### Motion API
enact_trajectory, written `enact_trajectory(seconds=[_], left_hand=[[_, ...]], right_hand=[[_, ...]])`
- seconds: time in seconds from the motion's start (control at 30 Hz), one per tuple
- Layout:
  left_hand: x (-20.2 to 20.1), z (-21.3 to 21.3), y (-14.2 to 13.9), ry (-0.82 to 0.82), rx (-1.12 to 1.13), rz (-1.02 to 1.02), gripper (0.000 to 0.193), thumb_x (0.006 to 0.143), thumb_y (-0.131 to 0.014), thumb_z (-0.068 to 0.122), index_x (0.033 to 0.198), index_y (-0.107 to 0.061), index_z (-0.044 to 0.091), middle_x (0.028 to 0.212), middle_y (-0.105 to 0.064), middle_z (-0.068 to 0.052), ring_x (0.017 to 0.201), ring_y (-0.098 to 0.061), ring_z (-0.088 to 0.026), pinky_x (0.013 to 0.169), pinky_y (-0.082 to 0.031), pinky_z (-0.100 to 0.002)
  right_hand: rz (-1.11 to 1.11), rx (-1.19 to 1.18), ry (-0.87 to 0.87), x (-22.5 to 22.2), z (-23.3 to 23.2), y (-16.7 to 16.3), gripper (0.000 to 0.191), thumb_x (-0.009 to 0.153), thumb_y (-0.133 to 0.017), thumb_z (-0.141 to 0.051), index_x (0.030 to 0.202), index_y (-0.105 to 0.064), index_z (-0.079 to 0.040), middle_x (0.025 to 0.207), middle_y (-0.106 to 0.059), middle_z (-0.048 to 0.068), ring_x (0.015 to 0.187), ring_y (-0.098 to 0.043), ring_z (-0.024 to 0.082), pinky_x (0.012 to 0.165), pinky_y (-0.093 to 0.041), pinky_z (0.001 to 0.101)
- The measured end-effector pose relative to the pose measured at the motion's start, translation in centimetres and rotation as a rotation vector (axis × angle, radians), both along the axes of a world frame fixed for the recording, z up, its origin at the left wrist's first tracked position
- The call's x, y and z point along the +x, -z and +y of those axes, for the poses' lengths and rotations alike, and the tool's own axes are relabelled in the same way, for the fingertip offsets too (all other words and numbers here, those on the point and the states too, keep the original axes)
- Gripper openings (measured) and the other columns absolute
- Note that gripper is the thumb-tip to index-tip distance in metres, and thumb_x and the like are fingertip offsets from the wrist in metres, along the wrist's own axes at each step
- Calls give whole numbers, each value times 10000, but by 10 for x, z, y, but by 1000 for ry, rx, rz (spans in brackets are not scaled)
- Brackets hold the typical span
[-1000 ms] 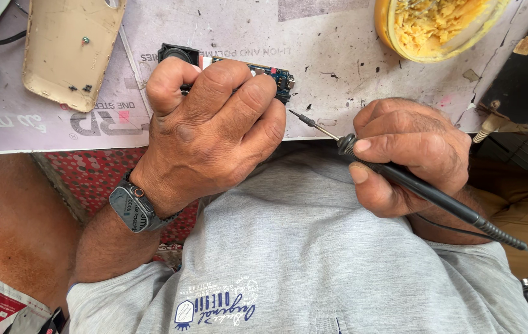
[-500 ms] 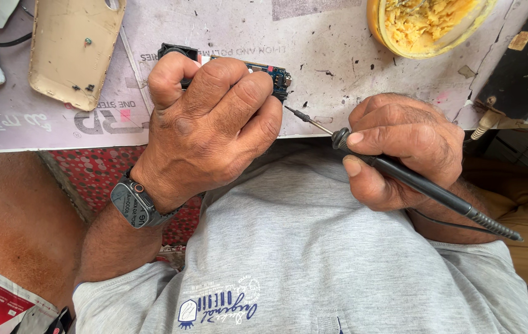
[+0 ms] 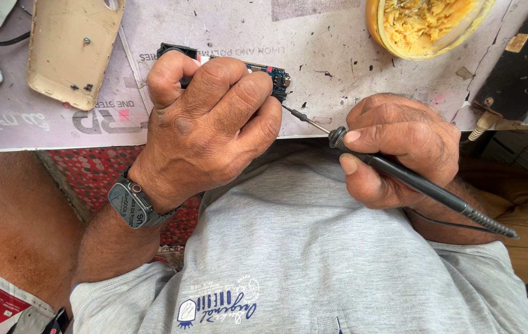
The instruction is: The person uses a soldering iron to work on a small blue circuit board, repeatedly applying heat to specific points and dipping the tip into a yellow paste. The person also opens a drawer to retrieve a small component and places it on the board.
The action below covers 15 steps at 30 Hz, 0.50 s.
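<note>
My left hand (image 3: 211,120) lies over a small dark blue circuit board (image 3: 274,74) and presses it onto the work mat (image 3: 313,37); only the board's two ends show past my fingers. My right hand (image 3: 397,145) grips a black soldering iron (image 3: 421,185) like a pen. Its thin metal tip (image 3: 298,115) points left and sits just below the board's right end, close to my left fingertips. A dark watch (image 3: 133,204) is on my left wrist. The iron's cord trails off to the right.
A beige phone back cover (image 3: 69,52) lies at the upper left of the mat. A round yellow tub of flux paste (image 3: 428,25) stands at the top right. A black box (image 3: 527,68) sits at the right edge. My grey shirt fills the lower view.
The view has shifted slightly. The iron's tip has edged left toward the board's right end. My left hand keeps its hold on the board.
</note>
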<state>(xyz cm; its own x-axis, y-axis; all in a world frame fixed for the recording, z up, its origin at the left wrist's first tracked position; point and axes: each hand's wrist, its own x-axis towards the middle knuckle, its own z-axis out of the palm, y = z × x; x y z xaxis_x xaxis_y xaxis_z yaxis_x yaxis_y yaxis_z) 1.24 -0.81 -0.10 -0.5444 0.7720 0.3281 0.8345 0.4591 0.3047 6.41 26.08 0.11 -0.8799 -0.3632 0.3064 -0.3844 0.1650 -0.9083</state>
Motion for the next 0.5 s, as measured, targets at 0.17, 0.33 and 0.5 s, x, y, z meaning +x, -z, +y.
enact_trajectory(seconds=[0.17, 0.33, 0.5], left_hand=[[-1, 1, 1, -2, 4, 19, 113, 940, -692, 131, 1052, -707, 141, 1170, -623, 20, 1128, -569, -148, 1058, -294, -420], [-1, 0, 1, -3, -2, 22, 110, 940, -689, 138, 1049, -709, 140, 1162, -621, 21, 1130, -568, -146, 1037, -288, -402], [-1, 1, 3, -8, 1, 40, 94, 958, -693, 121, 1047, -708, 147, 1163, -621, 30, 1128, -564, -135, 1046, -283, -398]], right_hand=[[15, 26, 17, -1, -2, -1, 193, 918, -681, -25, 1005, -513, 15, 700, -598, 108, 604, -629, 196, 580, -566, 373], [19, 43, 21, -2, -3, -3, 190, 921, -677, -28, 1005, -513, 16, 692, -593, 104, 605, -635, 194, 575, -569, 367], [-3, 61, 21, -2, -4, -3, 193, 931, -684, -27, 1018, -515, 8, 701, -599, 98, 619, -643, 194, 575, -563, 356]])
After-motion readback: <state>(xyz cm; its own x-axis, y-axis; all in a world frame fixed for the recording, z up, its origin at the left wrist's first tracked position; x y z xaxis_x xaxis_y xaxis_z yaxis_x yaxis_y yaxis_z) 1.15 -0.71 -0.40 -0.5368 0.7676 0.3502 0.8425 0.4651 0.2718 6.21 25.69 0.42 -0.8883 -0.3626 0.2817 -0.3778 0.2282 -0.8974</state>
